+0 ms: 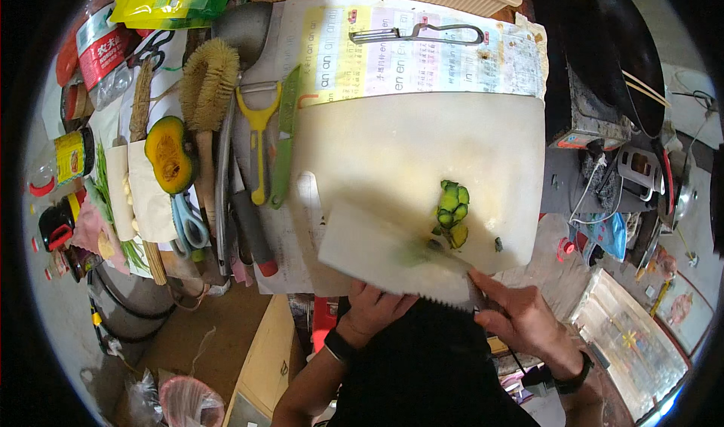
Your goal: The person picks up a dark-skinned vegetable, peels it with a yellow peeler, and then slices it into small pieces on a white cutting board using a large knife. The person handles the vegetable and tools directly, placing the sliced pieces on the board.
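Observation:
A broad-bladed kitchen cleaver (379, 252) is gripped by its handle in my right hand (517, 311). Its blade, blurred by motion, lies flat-looking over the near part of a white plastic cutting board (407, 138). Close to the board's front edge is my left hand (373, 311); the blade covers its fingertips, so what they touch is hidden. Cut dark-green vegetable pieces (452, 206) sit in a small heap just beyond the cleaver. One small green scrap (498, 244) lies apart to the right.
Printed paper (339, 59) with a metal peeler (418, 33) lies beyond the board. On the left are a yellow Y-peeler (258, 127), a green knife (284, 138), a brush (209, 88), half a pumpkin (169, 154) and scissors (189, 226). A black wok (616, 59) stands right.

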